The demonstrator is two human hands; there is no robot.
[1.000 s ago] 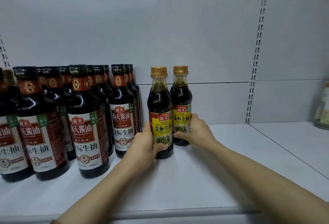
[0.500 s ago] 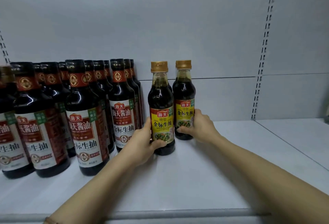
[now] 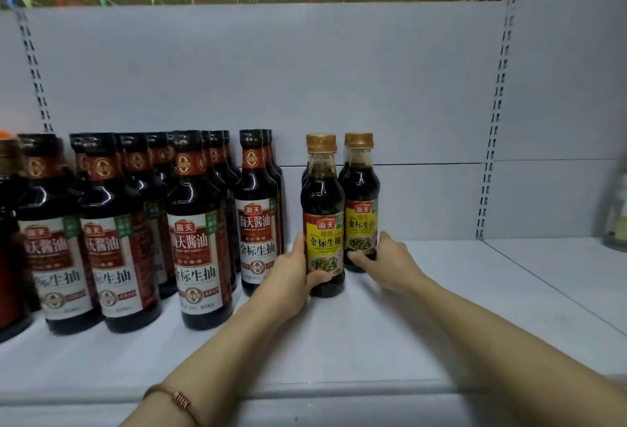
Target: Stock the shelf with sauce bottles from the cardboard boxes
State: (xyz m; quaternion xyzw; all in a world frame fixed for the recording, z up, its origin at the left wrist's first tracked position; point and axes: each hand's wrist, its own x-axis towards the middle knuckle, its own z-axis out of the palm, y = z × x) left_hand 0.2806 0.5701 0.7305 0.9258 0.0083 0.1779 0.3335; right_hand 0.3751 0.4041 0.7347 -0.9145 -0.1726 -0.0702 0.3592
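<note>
Glossy gold-capped bottle [image 3: 323, 223] in left hand [image 3: 291, 277], twin bottle [image 3: 360, 209] in right hand [image 3: 390, 265]

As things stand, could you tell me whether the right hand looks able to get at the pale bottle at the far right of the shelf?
Probably yes. The right hand is gripping a yellow-label bottle, but the shelf between it and the pale bottle is bare, so nothing blocks the way once it lets go.

Both hands [image 3: 291, 277] pushed the yellow-label bottles [image 3: 324, 223] slightly deeper.
</note>
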